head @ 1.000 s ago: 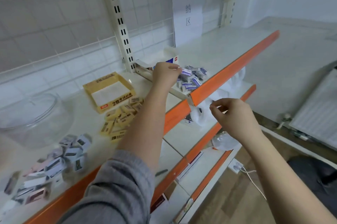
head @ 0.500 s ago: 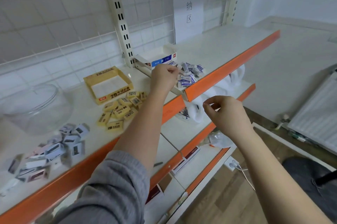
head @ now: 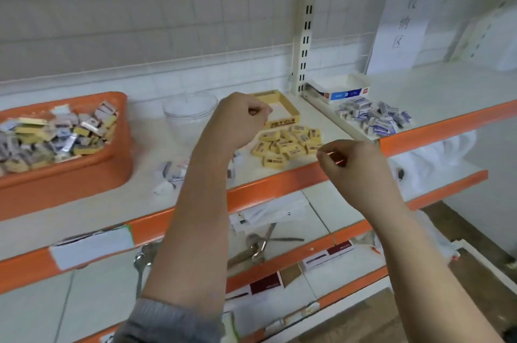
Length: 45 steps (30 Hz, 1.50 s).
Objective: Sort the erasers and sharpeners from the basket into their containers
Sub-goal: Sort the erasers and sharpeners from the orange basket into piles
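While held up, left hand (head: 243,119) empty.

paper sign (head: 402,24) reading 收纳区, yellow box text illegible

My left forearm (head: 195,217) covers part of the small white packets (head: 170,175) near the shelf's (head: 279,189) front edge, so I can't count them. The orange basket (head: 70,175) runs off the left edge. Motion blur smears everything; I can't tell whether my left hand (head: 240,121) holds anything.
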Motion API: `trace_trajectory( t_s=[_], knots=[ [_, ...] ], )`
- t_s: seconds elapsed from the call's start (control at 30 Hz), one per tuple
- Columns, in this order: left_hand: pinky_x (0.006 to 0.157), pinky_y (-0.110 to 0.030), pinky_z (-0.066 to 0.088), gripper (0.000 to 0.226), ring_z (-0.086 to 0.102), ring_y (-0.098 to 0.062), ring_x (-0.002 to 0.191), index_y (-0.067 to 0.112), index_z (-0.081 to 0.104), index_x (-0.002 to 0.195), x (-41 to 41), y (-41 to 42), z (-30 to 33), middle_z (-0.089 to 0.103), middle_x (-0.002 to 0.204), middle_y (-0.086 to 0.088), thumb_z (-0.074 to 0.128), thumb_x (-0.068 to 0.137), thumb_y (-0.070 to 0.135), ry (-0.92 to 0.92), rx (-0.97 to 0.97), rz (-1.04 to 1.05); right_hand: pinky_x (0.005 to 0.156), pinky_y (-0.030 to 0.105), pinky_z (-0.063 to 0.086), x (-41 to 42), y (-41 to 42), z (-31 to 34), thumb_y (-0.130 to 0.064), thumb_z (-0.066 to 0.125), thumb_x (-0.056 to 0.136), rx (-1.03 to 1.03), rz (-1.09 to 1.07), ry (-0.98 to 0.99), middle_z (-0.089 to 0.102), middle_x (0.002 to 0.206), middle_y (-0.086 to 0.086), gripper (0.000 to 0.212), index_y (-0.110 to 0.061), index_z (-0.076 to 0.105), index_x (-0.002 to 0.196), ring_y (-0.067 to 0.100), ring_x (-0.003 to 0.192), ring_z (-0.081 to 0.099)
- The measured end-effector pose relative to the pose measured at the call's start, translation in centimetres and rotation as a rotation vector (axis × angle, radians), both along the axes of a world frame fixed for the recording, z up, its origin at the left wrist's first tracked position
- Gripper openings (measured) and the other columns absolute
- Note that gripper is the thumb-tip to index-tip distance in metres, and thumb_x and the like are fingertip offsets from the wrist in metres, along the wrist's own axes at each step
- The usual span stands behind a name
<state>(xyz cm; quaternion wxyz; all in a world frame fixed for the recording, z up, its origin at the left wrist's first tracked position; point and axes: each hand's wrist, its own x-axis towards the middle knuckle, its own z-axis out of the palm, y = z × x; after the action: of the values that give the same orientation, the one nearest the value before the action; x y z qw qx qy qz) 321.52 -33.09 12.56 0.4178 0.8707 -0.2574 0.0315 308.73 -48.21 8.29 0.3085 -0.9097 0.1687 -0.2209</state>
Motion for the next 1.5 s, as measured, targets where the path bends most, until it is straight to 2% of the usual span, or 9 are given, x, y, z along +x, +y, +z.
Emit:
trace_trajectory(
  t_s=[0.13,0.3,0.6,0.77,0.9,1.0,1.1,1.27,1.5],
  knots=[
    [0.069,-0.014,0.042,0.019,0.059,-0.001,0.079,0.011,0.074,0.097,1.6,10.0,0.6,0.068,0.091,0.008,0.056,0.092,0.014,-0.096,-0.006,0.122,0.058,0.02,0.041,3.2,7.3,0.6,-0.021,0.06,0.088,0.012,0.065,-0.069,0.063,0.075,-0.009,0.012,-0.019,0.072,0.091,0.012,0.068,0.06],
    [0.054,-0.011,0.039,0.018,0.059,-0.004,0.065,0.015,0.073,0.099,3.8,21.5,0.7,0.064,0.08,0.006,0.057,0.091,0.012,-0.149,0.067,0.151,0.063,0.026,0.041,7.1,17.4,-0.7,-0.02,0.059,0.087,0.076,0.031,-0.167,0.064,0.073,-0.006,0.013,-0.021,0.072,0.088,0.016,0.072,0.062],
    [0.081,-0.024,0.045,0.019,0.057,-0.007,0.089,0.018,0.073,0.102,4.9,33.3,0.5,0.067,0.1,0.007,0.057,0.091,0.019,-0.128,0.132,0.264,0.064,0.033,0.052,11.2,28.5,0.6,-0.021,0.058,0.087,0.095,0.111,-0.203,0.069,0.079,-0.003,0.016,-0.019,0.072,0.094,0.015,0.07,0.063],
    [0.06,-0.006,0.036,0.02,0.053,0.005,0.071,0.025,0.071,0.104,4.7,35.9,-0.2,0.055,0.083,0.024,0.055,0.093,0.022,-0.084,0.137,0.354,0.076,0.034,0.051,13.4,30.1,2.1,-0.019,0.06,0.086,-0.018,0.197,-0.166,0.071,0.087,0.001,0.016,-0.018,0.073,0.096,0.018,0.079,0.063],
    [0.066,-0.01,0.036,0.021,0.048,0.004,0.074,0.025,0.071,0.106,4.6,36.8,-0.3,0.053,0.084,0.02,0.054,0.094,0.023,-0.083,0.153,0.408,0.081,0.029,0.049,16.9,30.5,4.3,-0.024,0.061,0.087,-0.219,0.378,0.011,0.071,0.099,0.001,0.024,-0.018,0.071,0.107,0.016,0.09,0.062],
    [0.084,-0.028,0.049,0.021,0.053,-0.006,0.084,0.022,0.071,0.106,4.3,37.2,-0.2,0.056,0.084,0.017,0.054,0.094,0.022,-0.087,0.151,0.431,0.078,0.022,0.043,20.8,31.7,5.4,-0.025,0.062,0.088,-0.427,0.633,0.159,0.068,0.105,-0.002,0.025,-0.018,0.07,0.111,0.01,0.09,0.057],
    [0.079,-0.038,0.055,0.02,0.06,-0.009,0.084,0.023,0.071,0.106,3.9,38.1,-0.4,0.063,0.091,0.011,0.056,0.093,0.022,-0.06,0.109,0.437,0.079,0.023,0.041,24.7,33.5,4.9,-0.025,0.063,0.088,-0.66,0.824,0.29,0.066,0.11,-0.004,0.029,-0.02,0.066,0.116,0.009,0.09,0.055],
    [0.067,-0.012,0.042,0.019,0.056,0.004,0.08,0.026,0.073,0.101,3.5,39.5,-0.9,0.063,0.084,0.015,0.057,0.092,0.021,-0.103,0.102,0.479,0.089,0.029,0.046,28.7,36.0,3.0,-0.019,0.065,0.088,-0.883,0.993,0.297,0.061,0.124,-0.003,0.04,-0.021,0.058,0.127,0.017,0.109,0.057],
    [0.07,-0.014,0.043,0.02,0.06,-0.007,0.081,0.027,0.073,0.1,3.7,39.9,-0.7,0.068,0.084,0.009,0.056,0.092,0.021,-0.096,0.119,0.457,0.076,0.027,0.044,30.5,37.6,1.5,-0.006,0.06,0.088,-1.105,1.114,0.223,0.051,0.138,-0.005,0.049,-0.031,0.054,0.13,0.019,0.12,0.052]
  ],
)
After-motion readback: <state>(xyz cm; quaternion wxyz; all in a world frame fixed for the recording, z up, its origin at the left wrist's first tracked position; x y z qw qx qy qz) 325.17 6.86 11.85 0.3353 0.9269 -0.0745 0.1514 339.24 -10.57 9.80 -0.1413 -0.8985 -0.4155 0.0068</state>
